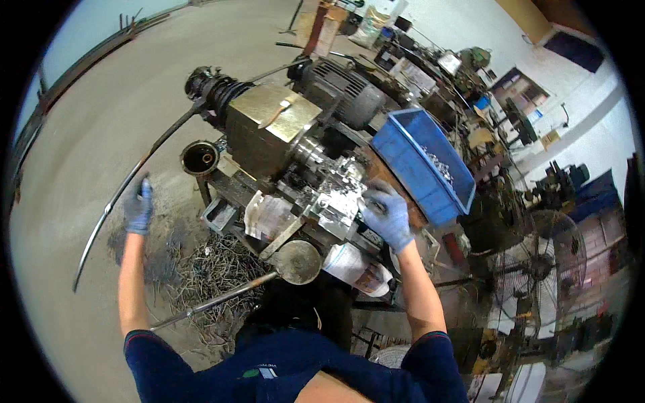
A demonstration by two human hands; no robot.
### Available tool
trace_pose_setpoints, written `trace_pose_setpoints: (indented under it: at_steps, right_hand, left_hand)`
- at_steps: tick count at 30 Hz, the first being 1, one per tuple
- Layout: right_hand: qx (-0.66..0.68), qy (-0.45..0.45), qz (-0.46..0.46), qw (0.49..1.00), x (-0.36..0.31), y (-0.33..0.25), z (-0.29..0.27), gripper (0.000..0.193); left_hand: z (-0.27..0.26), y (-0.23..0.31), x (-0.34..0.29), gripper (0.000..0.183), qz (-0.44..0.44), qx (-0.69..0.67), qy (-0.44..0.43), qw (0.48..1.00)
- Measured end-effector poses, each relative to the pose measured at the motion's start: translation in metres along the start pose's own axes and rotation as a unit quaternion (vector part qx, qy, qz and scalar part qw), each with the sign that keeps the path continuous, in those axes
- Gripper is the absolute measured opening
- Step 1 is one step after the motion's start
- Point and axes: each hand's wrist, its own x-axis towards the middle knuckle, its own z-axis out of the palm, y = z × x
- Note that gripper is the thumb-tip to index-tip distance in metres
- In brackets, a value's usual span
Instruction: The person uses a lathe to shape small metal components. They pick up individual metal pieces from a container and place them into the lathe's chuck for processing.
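machine (285,158) | well right of left hand (139,207) | beside right hand (386,213)

The gloved right hand (385,211) is obscuring whatever its fingertips are meeting on the machine. A blue bin (413,171) is partly hiding its metal pieces (441,168) (shiny specks, too small to identify). The wire-caged fan (541,265) is blurring, and the lower edge is cropping the navy shirt (222,369).

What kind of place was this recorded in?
Most likely a metalworking workshop: a lathe-like machine with a finned electric motor, a blue plastic crate holding small metal parts, and a tangled heap of thin scrap on the floor.
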Motion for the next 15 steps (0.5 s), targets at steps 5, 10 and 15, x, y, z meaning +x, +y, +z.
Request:
trace_pose_setpoints:
  at_steps: [5,10,15]
  right_hand:
    - [-0.108,0.007,0.125,0.986,-0.104,0.048,-0.060,0.027]
    - [-0.107,0.005,0.271,0.957,-0.185,0.064,-0.104,0.025]
    - [-0.119,0.034,0.401,0.908,-0.252,0.145,-0.131,0.027]
  left_hand:
    - [0.149,-0.079,-0.057,0.047,-0.033,0.314,-0.380,0.870]
    - [0.173,-0.053,-0.027,0.033,0.177,0.506,-0.410,0.738]
    - [0.163,0.001,-0.014,0.027,0.089,0.466,-0.384,0.792]
